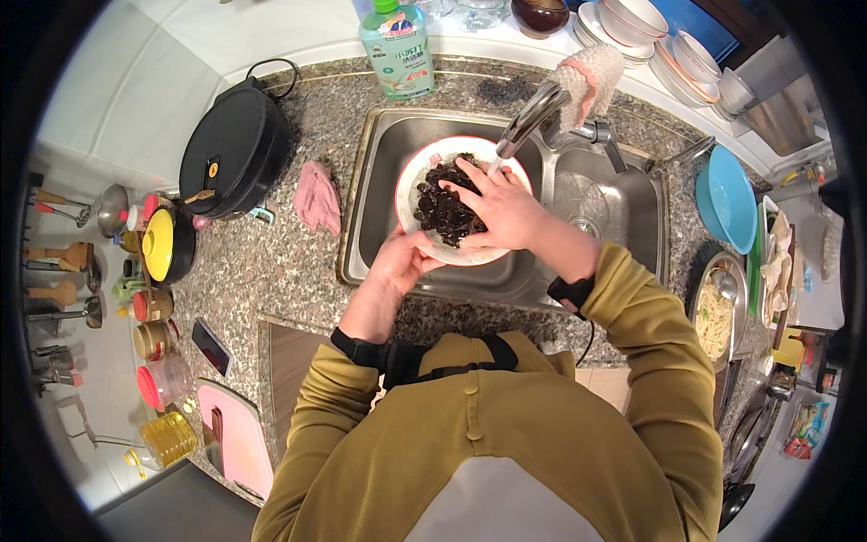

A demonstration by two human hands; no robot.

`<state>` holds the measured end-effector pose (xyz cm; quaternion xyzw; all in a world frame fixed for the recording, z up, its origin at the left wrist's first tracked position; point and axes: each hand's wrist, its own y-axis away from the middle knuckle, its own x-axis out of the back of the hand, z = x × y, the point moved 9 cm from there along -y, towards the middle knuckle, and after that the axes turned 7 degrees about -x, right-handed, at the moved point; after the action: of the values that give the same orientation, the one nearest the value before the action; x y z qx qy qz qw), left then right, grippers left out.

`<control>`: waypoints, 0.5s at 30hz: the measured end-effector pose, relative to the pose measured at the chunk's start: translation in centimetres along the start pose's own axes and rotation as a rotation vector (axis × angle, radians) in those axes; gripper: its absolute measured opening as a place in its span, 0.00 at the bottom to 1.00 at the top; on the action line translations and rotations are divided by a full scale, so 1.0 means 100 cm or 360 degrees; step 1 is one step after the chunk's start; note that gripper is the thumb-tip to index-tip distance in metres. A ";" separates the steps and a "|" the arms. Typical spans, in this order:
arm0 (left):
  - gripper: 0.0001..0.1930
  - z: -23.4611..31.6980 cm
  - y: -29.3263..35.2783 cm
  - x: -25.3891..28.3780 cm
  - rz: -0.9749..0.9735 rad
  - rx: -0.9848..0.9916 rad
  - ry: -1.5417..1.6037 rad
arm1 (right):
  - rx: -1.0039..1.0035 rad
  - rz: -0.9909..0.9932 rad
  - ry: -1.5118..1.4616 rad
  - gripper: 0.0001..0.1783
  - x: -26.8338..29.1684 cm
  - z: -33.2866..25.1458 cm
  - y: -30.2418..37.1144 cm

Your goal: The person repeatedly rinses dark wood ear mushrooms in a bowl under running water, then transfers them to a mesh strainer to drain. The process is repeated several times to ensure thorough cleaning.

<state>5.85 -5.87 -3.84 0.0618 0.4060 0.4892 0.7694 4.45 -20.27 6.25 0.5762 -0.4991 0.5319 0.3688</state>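
Note:
A white bowl (417, 172) with a red rim is held over the steel sink (384, 144), under the faucet (528, 117), from which water runs into it. The bowl is full of dark, wet, wrinkled pieces of food (438, 212). My left hand (397, 262) grips the bowl's near rim from below. My right hand (501, 208) lies flat on the dark food inside the bowl, fingers spread and pressing into it.
A pink cloth (316, 194) and a black lidded pot (233, 149) sit left of the sink on the granite counter. A green soap bottle (397, 50) stands behind. A blue bowl (727, 199), stacked dishes (632, 23) and a plate of noodles (715, 316) are at right.

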 end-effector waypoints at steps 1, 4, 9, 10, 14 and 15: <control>0.28 -0.002 -0.001 0.000 -0.0008 0.0000 0.0005 | -0.0082 -0.0093 -0.0087 0.46 -0.011 0.003 -0.004; 0.27 -0.003 -0.002 -0.002 -0.0046 -0.0030 0.0045 | -0.0265 -0.0293 -0.0270 0.37 -0.039 0.010 -0.016; 0.27 0.000 0.000 -0.004 -0.0048 -0.0058 0.0147 | -0.0339 -0.0005 -0.0532 0.18 -0.026 0.017 -0.030; 0.27 0.002 0.000 -0.007 -0.0067 -0.0075 0.0169 | -0.0395 0.0048 -0.0572 0.17 -0.018 0.019 -0.032; 0.32 0.004 0.000 -0.018 -0.0155 -0.0095 0.0265 | -0.0434 -0.0146 -0.0538 0.25 0.000 0.014 -0.034; 0.34 0.004 0.001 -0.021 -0.0179 -0.0091 0.0293 | -0.0448 -0.0361 -0.0574 0.37 -0.006 0.010 -0.034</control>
<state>5.67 -7.38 -2.40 -0.0282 0.4638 0.4601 0.7565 8.01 -20.34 5.87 0.6571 -0.5581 0.3009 0.4076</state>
